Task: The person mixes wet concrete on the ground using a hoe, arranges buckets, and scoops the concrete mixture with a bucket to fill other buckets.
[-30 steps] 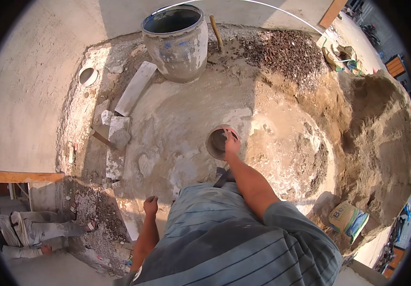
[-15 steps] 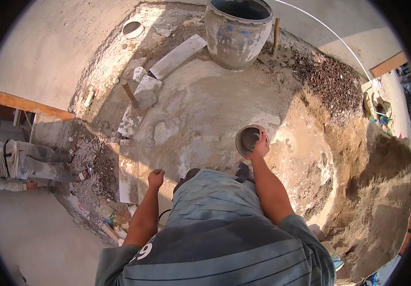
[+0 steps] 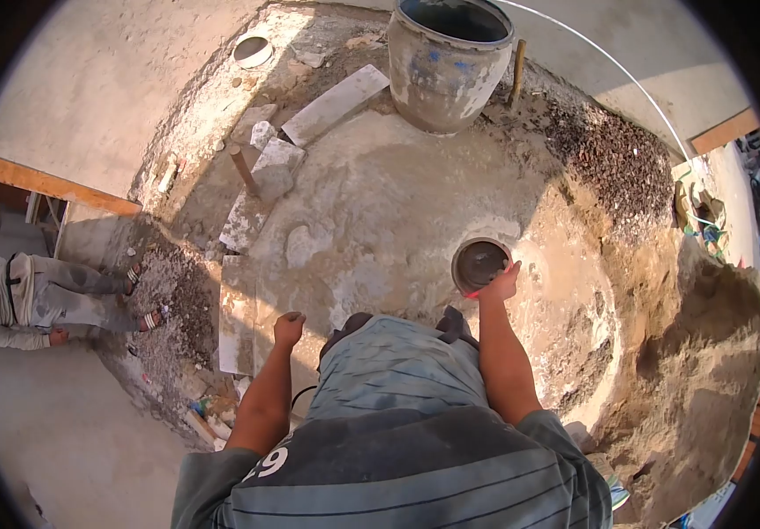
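My right hand [image 3: 501, 284] grips the near right rim of a round bucket [image 3: 460, 280], its fingers closed over the edge. The bucket is dark inside, with red showing at the rim by my hand. It is over the smeared grey ground in front of my right foot; I cannot tell if it touches the ground. My left hand [image 3: 289, 329] hangs at my left side, closed in a loose fist with nothing visible in it. Below it is the pale, mortar-smeared ground [image 3: 353, 203].
A large grimy barrel [image 3: 441, 84] stands at the far side. Pale blocks [image 3: 336, 104] edge the left, with a wooden stake [image 3: 243, 170] beside them. Reddish gravel [image 3: 613, 159] and a sand heap [image 3: 706, 335] lie right. Another person [image 3: 53, 295] stands at the left.
My right hand has moved slightly right and toward me, shifting to the bucket's near right rim. The bucket has moved slightly right, its mouth now facing up more. My left hand stays put.
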A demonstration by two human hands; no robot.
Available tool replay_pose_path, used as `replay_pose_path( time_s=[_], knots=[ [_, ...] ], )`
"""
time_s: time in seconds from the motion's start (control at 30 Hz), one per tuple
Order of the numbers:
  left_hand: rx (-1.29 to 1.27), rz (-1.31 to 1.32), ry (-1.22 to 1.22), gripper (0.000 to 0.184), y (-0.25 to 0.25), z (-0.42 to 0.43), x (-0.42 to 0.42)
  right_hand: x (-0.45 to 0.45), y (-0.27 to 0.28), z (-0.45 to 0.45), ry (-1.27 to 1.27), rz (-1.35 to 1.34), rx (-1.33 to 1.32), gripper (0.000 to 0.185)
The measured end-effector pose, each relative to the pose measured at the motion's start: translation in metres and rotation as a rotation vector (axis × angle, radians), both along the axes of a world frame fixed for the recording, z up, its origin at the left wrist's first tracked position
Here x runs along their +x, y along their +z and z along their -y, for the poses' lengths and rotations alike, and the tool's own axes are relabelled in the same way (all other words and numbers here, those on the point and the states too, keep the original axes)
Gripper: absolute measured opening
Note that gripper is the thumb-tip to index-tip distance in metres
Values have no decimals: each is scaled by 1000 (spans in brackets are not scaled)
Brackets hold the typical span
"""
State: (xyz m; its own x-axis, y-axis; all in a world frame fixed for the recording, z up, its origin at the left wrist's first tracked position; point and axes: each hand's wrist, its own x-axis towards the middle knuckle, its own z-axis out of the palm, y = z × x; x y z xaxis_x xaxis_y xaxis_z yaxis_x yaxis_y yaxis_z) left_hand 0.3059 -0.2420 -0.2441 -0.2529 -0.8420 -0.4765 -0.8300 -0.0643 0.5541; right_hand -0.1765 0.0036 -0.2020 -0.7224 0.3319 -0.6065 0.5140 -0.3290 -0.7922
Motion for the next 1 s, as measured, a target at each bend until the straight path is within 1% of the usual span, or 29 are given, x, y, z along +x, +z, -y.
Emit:
replay_pose_path(
  time_s=[0.07, 0.13, 0.2, 0.27, 0.33, 0.37, 0.4, 0.47, 0.5, 0.57, 0.63, 0.67, 0.73, 0.8, 0.83, 0.93, 1.0],
  knots=[
    [33, -27, 11, 40, 0, 5, -3, -12, 16, -12, -75, 69, -45, 57],
    [53, -29, 17, 40, 4, 7, -3, -21, 24, -31, -111, 44, -45, 61],
    [50, -18, 22, 41, 9, 10, -7, -44, -8, -78, -157, 2, -125, 65],
    [13, -26, 36, 40, 16, 8, -6, -53, -20, -127, -139, -59, -166, 67],
    [-28, -42, 31, 40, 13, 5, 1, -63, -35, -180, -174, -88, -217, 68],
    [26, -66, 82, 39, 3, 4, 8, -57, -21, -188, -239, -61, -139, 53],
    [37, -48, 88, 39, -2, 1, 14, -55, -4, -199, -308, -38, -59, 47],
    [57, -17, 88, 39, -6, -1, 21, -42, 23, -217, -350, 22, 54, 50],
    [49, 19, 85, 39, -4, -3, 23, -36, 24, -231, -287, 18, 263, 55],
    [34, 86, 68, 38, 3, -9, 30, -35, -10, -296, -218, 109, 527, 65],
    [76, 89, 92, 38, -4, -13, 41, -22, 7, -308, -244, 165, 506, 75],
    [93, 89, 105, 38, -9, -16, 46, 7, 67, -269, -276, 125, 431, 79],
    [68, 59, 107, 36, -19, -18, 53, 4, 57, -291, -485, 308, 584, 73],
    [57, 61, 78, 35, -14, -17, 49, 4, 27, -345, -417, 371, 727, 70],
    [48, 93, 57, 35, -13, -16, 46, 6, 14, -367, -414, 397, 766, 73],
    [35, 138, -25, 35, -2, -11, 29, 15, 13, -381, -454, 425, 734, 79],
    [31, 58, -11, 35, -9, -8, 24, 10, 5, -389, -472, 451, 736, 84]
  ],
)
